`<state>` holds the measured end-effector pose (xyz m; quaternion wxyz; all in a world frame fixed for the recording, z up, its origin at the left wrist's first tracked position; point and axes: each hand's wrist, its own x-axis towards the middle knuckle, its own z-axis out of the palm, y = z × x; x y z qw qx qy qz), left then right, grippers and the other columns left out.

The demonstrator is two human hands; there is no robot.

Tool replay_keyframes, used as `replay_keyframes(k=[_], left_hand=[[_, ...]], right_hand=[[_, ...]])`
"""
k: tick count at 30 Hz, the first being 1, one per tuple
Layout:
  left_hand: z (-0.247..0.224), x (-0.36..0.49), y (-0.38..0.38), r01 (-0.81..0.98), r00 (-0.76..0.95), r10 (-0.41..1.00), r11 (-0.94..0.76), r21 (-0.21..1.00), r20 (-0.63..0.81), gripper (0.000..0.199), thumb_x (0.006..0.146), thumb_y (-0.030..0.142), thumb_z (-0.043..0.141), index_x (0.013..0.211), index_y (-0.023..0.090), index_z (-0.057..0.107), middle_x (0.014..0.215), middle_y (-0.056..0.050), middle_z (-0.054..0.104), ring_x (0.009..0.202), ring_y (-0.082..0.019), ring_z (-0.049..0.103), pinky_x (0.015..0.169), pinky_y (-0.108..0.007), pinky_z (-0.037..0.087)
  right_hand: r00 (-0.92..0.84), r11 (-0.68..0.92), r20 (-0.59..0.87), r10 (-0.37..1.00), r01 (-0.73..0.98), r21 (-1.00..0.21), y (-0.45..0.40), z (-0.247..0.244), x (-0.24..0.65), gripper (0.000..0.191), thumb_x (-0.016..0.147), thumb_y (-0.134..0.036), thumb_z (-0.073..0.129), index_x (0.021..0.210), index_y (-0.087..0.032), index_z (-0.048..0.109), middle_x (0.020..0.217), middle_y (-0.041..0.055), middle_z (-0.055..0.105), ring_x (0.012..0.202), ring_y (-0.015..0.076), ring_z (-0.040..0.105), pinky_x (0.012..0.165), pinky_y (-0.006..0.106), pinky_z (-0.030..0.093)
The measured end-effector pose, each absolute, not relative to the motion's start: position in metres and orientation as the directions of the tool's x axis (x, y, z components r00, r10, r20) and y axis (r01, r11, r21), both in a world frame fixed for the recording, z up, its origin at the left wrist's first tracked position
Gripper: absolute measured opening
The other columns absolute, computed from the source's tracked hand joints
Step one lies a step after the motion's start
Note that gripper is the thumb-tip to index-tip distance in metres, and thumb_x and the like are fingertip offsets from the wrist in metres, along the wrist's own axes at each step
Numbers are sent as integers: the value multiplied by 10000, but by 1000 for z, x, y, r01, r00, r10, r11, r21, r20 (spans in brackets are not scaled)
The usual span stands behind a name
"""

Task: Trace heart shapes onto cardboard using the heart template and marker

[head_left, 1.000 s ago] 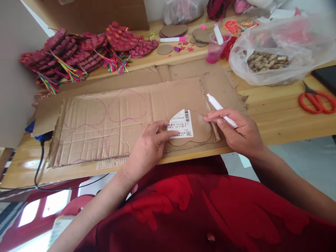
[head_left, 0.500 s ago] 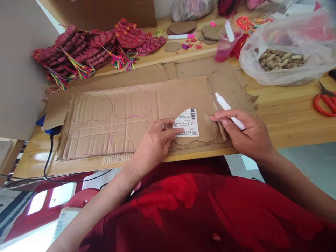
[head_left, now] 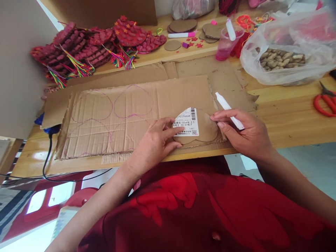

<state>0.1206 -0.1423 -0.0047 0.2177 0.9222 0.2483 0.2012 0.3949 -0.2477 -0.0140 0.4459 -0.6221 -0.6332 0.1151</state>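
A cut-out cardboard piece (head_left: 207,127) with a scalloped lower edge and a white printed label (head_left: 187,122) lies on the right part of a larger cardboard sheet (head_left: 173,94). My left hand (head_left: 159,138) grips its left side, fingers over the label and thumb along the lower edge. In my right hand (head_left: 244,134) is a white marker pen (head_left: 225,106), slanting up to the left. Those fingertips touch the cut-out's right edge. Purple heart-like outlines (head_left: 133,101) mark the left half of the sheet.
Red tasselled pieces (head_left: 97,42) are heaped at the back left. Behind the sheet lie cardboard discs (head_left: 183,25) and another marker (head_left: 181,35). A plastic cup (head_left: 223,45), a bag of peanuts (head_left: 283,61) and red-handled scissors (head_left: 325,103) are on the right. A black cable (head_left: 48,154) hangs at left.
My left thumb has stretched out and now rests at the cut-out's lower edge. The right hand, pen and cut-out stay about where they were.
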Motion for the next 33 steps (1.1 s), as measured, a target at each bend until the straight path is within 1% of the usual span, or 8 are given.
replay_keyframes(k=[8,10,14,18,22,26,30,33], left_hand=[[-6,121,-143,380,790,551,-785,490,269,382,922,235,776,1302,222,735,1394,-130,623,1193,-268,635,1053,-496,570],[-7,122,-143,374,789,544,-793,482,283,368,924,229,770,1291,218,740,1387,-129,625,1167,-262,640,1046,-492,574],[-7,122,-142,363,794,532,-803,472,295,358,932,236,760,1289,214,737,1389,-128,624,1114,-240,647,1026,-475,586],[-7,122,-143,373,794,540,-795,478,280,361,941,231,748,1301,220,731,1402,-125,616,1149,-241,640,1045,-472,578],[-7,122,-144,385,793,549,-788,480,266,355,937,222,749,1292,219,738,1415,-129,615,1157,-251,636,1048,-496,577],[-6,122,-145,392,789,556,-782,484,260,355,934,225,752,1289,226,742,1421,-131,615,1152,-257,639,1035,-513,585],[-5,122,-145,386,791,552,-785,485,264,354,931,212,753,1285,218,748,1419,-137,611,1141,-253,644,1037,-506,583],[-6,123,-145,376,793,547,-786,491,269,340,930,199,749,1269,216,758,1418,-139,610,1124,-247,652,1030,-498,587]], right_hand=[[167,192,409,897,687,-701,-247,-15,396,217,926,-158,673,1111,-260,721,1114,26,798,983,191,775,930,357,624],[167,189,403,900,684,-704,-248,-15,396,221,918,-154,681,1111,-255,719,1126,28,797,983,191,779,927,355,627],[173,179,399,901,689,-703,-248,-15,396,229,903,-157,700,1107,-260,720,1144,34,798,985,210,787,915,383,637],[179,173,392,902,683,-709,-248,-16,396,224,904,-167,699,1103,-267,720,1139,33,796,983,216,786,926,405,640],[177,178,396,901,682,-709,-248,-16,396,225,901,-169,704,1103,-266,721,1128,35,796,979,216,784,925,406,639],[177,180,404,898,689,-702,-248,-16,396,219,909,-163,694,1102,-263,721,1120,32,798,964,205,785,908,385,636],[179,178,410,894,697,-695,-248,-16,395,211,913,-158,687,1096,-256,724,1115,31,800,962,190,783,908,353,628],[181,178,408,895,694,-698,-248,-15,394,204,919,-162,682,1097,-256,721,1118,31,800,967,186,783,913,349,625]])
